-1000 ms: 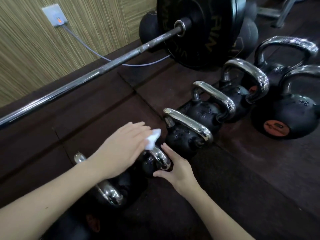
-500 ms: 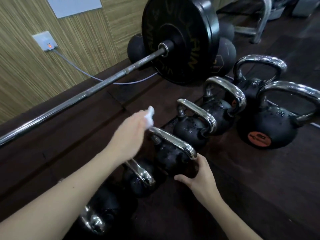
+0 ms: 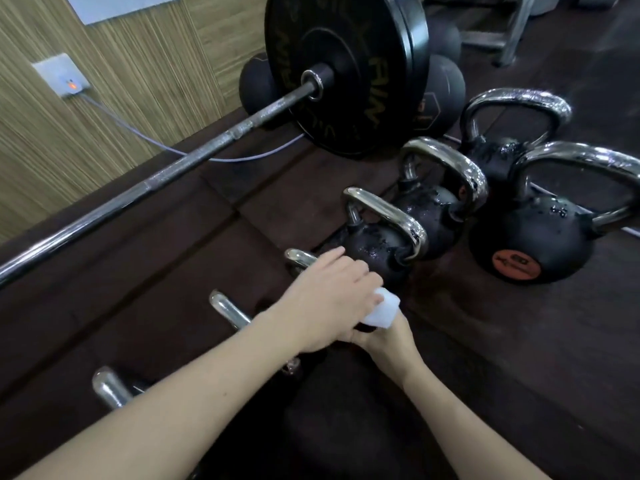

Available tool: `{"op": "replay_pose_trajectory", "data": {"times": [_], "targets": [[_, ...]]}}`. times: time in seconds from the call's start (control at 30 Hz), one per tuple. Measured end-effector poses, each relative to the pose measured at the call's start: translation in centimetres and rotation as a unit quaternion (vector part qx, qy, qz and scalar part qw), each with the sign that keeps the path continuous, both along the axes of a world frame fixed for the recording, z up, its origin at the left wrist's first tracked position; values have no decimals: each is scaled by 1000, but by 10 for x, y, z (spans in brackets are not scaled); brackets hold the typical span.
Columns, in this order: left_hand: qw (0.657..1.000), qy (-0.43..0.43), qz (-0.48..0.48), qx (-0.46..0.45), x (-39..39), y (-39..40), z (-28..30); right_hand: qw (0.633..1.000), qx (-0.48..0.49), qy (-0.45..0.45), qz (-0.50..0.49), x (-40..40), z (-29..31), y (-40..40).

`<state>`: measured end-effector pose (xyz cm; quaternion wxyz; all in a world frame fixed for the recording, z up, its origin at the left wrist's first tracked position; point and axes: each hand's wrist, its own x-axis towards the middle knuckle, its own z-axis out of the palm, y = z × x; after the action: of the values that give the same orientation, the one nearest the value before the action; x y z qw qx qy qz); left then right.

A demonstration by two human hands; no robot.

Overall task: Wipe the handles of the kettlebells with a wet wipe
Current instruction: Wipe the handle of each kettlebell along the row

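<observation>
Pinching a white wet wipe (image 3: 379,308) under its fingers, the left hand (image 3: 327,303) presses it on a small kettlebell's chrome handle (image 3: 299,258); right hand (image 3: 388,336) sits underneath, grip hidden.

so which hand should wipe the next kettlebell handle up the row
Left. The left hand already holds the wet wipe and sits just below the next chrome handle. The right hand is mostly hidden beneath it, apparently steadying the current kettlebell.

Dark rubber floor (image 3: 519,341), striped wood-grain wall (image 3: 104,133) (one socket (image 3: 62,79))
</observation>
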<state>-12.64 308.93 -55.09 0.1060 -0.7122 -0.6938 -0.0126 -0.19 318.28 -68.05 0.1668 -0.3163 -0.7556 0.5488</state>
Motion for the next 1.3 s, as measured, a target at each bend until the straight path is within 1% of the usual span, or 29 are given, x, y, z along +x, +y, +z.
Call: {"op": "replay_pose_trajectory", "data": {"times": [0.07, 0.17, 0.23, 0.27, 0.3, 0.33, 0.4, 0.43, 0.5, 0.57, 0.67, 0.7, 0.77, 0.87, 0.9, 0.97, 1.03, 1.07, 1.1, 1.17, 1.2, 1.23, 1.3], "targets": [[1000, -2, 28, -11, -21, -8, 9, 1000, 13, 7, -7, 0, -5, 3], [993, -37, 112, -28, -54, -22, 20, 999, 13, 25, -18, 0, -1, 1], [986, -45, 158, -34, -66, -25, 24, 999, 9, 33, -23, 0, 1, 0], [989, -32, 145, -24, -65, -22, 25, 999, 13, 30, -30, 0, 0, -1], [993, -16, 112, -20, -59, -16, 25, 999, 13, 30, -32, 0, 1, -1], [996, -4, 80, -32, -50, -8, 25, 999, 15, 26, -30, 0, 3, 0], [996, -6, 44, -82, -20, 3, 20, 999, 16, 22, -21, -1, 2, 0], [995, 0, 24, -93, -5, 7, 17, 1000, 12, 21, -18, -2, 1, 0], [993, 38, 14, -113, 16, 10, 6, 1000, 3, 15, -12, -2, -1, -2], [995, 60, -1, -77, 21, 8, -7, 1000, 3, 0, -11, -2, -1, -3], [996, 58, -36, -57, 10, 6, 0, 1000, -1, 16, -7, -3, -1, -1], [998, 40, -29, -43, 2, 2, 4, 1000, 1, 17, -9, -2, -1, 0], [1000, -28, 1, -15, -19, -7, 10, 1000, 13, 15, -16, -2, -1, 1], [998, 10, 55, -20, -55, -18, 13, 1000, -2, 28, -9, -2, -3, 2], [998, 8, 63, -11, -64, -21, 10, 999, -6, 33, -11, -1, -3, 2], [992, -2, 122, -41, -69, -21, 9, 999, -4, 38, -15, 1, -2, 1], [989, -17, 133, -69, -60, -13, 12, 999, 2, 30, -21, -1, -2, 1], [989, -25, 135, -58, -48, -7, 17, 1000, 3, 20, -21, -2, -2, 1], [992, -4, 113, -55, -33, -2, 25, 1000, 6, 12, -20, -2, -2, 2], [992, -3, 55, -116, 4, 10, 31, 1000, 23, 0, -19, -1, -2, 1], [990, 24, 33, -137, 22, 13, 26, 999, 32, 1, -19, -1, -4, -1], [990, 32, 20, -139, 35, 12, 13, 999, 52, -1, -9, 1, -9, -1], [993, 44, 19, -108, 45, 11, -4, 997, 73, -2, 10, 4, -11, -1]]}}
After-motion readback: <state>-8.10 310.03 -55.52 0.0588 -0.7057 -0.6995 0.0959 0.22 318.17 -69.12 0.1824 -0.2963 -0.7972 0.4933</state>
